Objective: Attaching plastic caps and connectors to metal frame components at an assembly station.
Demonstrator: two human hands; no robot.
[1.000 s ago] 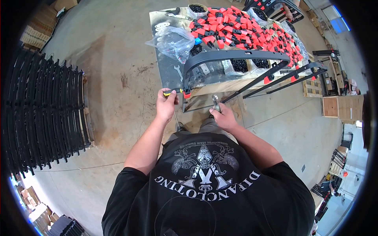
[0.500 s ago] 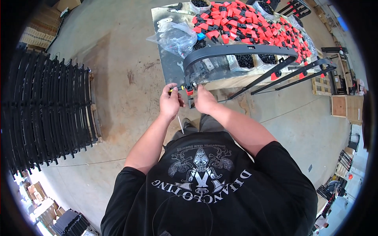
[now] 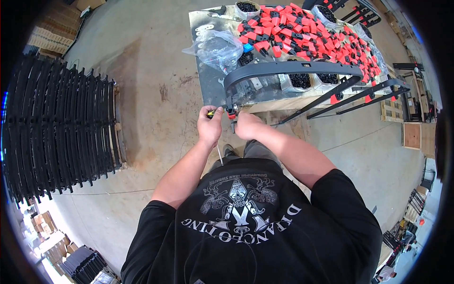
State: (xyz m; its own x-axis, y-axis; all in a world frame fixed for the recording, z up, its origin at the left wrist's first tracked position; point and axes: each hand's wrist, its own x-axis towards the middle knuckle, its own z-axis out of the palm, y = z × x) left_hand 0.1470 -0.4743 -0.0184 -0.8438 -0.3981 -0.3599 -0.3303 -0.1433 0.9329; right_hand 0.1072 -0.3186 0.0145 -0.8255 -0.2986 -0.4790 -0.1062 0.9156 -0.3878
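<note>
Head: left fingers [image 3: 217, 116] near table edge [image 3: 207, 96]

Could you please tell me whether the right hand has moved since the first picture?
Yes: against the table, the right hand has moved left and forward.

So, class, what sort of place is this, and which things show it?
Probably a factory assembly area or workshop: a worktable heaped with red and black parts, a big stack of black bars, and a bare, stained floor.
</note>
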